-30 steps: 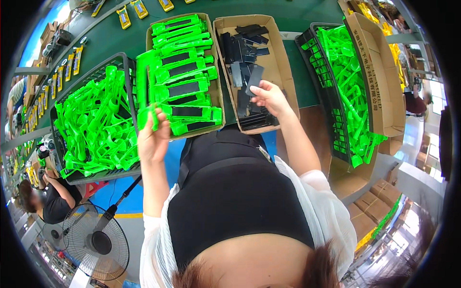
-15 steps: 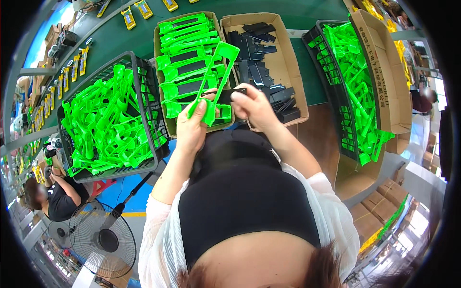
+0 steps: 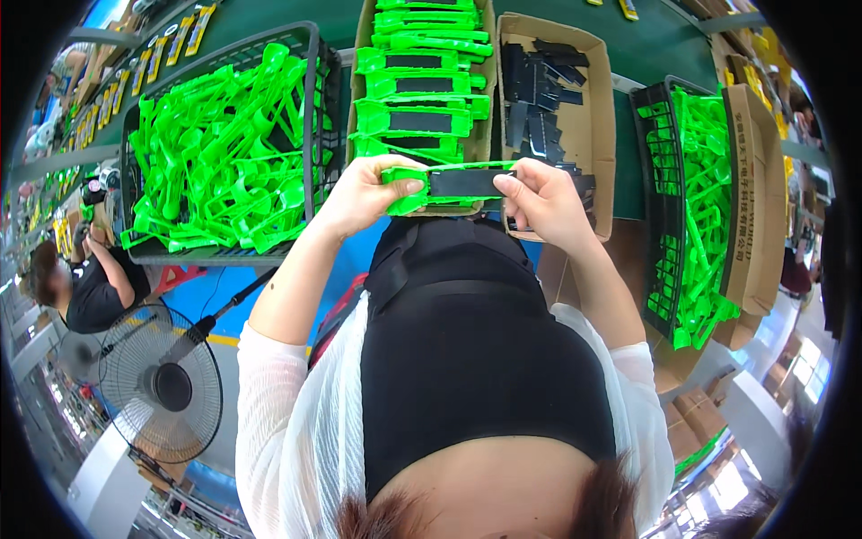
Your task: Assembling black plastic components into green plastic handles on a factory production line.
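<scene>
Both hands, left [image 3: 364,193] & right [image 3: 543,199], gripped a green frame [image 3: 409,184], pressing a black insert [image 3: 467,182] in; probably seats fully next.

At twelve o'clock from me stands an open brown cardboard box [image 3: 364,54], long and narrow, filled with rows of bright green parts. Just beside it at one o'clock is a second open cardboard box [image 3: 594,108] holding black pieces. At three o'clock a tall brown carton [image 3: 752,198] leans against a black wire basket [image 3: 654,162]. More brown cartons [image 3: 696,418] are stacked on the floor at four o'clock.
</scene>
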The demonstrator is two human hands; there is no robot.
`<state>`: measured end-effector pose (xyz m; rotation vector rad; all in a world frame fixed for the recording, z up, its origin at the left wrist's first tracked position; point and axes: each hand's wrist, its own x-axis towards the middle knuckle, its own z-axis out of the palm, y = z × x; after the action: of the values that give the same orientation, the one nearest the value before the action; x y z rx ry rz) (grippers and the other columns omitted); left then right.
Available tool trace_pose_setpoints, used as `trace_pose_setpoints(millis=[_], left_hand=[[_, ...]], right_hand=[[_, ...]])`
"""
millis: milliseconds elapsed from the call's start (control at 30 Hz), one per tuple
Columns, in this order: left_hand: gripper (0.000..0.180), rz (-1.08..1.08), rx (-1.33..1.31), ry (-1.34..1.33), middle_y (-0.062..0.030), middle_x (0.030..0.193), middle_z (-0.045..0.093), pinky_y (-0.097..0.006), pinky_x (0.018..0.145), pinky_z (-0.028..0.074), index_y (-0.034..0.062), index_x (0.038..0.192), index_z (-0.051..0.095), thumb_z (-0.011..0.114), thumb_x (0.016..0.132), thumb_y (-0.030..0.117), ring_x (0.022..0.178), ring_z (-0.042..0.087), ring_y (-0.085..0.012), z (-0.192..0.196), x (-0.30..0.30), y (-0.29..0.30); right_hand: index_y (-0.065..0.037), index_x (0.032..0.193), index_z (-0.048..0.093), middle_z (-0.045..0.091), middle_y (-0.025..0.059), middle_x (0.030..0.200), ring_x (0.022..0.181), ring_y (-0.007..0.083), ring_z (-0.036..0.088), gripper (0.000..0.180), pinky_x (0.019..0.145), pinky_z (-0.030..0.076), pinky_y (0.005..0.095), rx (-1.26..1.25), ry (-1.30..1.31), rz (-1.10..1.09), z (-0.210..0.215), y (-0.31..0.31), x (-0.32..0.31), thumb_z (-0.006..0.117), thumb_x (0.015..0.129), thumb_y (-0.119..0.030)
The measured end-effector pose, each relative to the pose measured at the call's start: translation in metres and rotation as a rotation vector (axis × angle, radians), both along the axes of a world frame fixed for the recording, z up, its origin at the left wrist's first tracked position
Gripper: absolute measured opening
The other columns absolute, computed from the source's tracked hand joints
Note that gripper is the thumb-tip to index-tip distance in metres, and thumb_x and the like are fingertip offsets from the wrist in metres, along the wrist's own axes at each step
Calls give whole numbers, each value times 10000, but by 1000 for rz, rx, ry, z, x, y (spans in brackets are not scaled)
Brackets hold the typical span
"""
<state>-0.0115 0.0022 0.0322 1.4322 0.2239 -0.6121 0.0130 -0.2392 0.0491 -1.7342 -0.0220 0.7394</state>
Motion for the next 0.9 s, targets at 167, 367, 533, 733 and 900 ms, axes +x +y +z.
trace_pose_setpoints(millis=[167,367,533,733,900], left_hand=[[164,79,-80,16,-66,739,614,-229,561,463,11,963,602,608,812,77,618,583,-117,-10,-5,5],[171,57,-79,43,-57,746,613,-245,551,479,4,969,601,607,811,69,629,595,-131,-17,-4,9],[129,62,-4,15,-48,770,628,-241,594,490,11,927,628,601,802,30,672,595,-107,-13,0,11],[157,15,-16,13,-53,773,631,-246,638,475,15,930,634,625,775,39,704,569,-80,-13,1,13],[267,-514,1086,-705,-158,709,585,-354,708,445,20,768,565,646,748,274,701,583,-274,6,7,-12]], right_hand=[[-11,698,507,533,23,529,413,35,457,231,384,345,198,-199,-134,30,4,14,1,557,859,-170],[9,688,490,555,44,544,424,72,511,263,407,407,239,-315,-44,53,-4,27,7,540,861,-183],[-15,712,480,566,151,573,550,313,583,369,504,457,385,-702,-633,205,-28,26,3,626,779,-347],[7,791,500,580,118,594,468,230,553,356,479,431,316,-240,33,58,-25,14,19,671,751,-302],[28,782,515,562,167,557,475,234,561,320,477,431,319,-399,-361,21,-37,24,8,675,743,-246]])
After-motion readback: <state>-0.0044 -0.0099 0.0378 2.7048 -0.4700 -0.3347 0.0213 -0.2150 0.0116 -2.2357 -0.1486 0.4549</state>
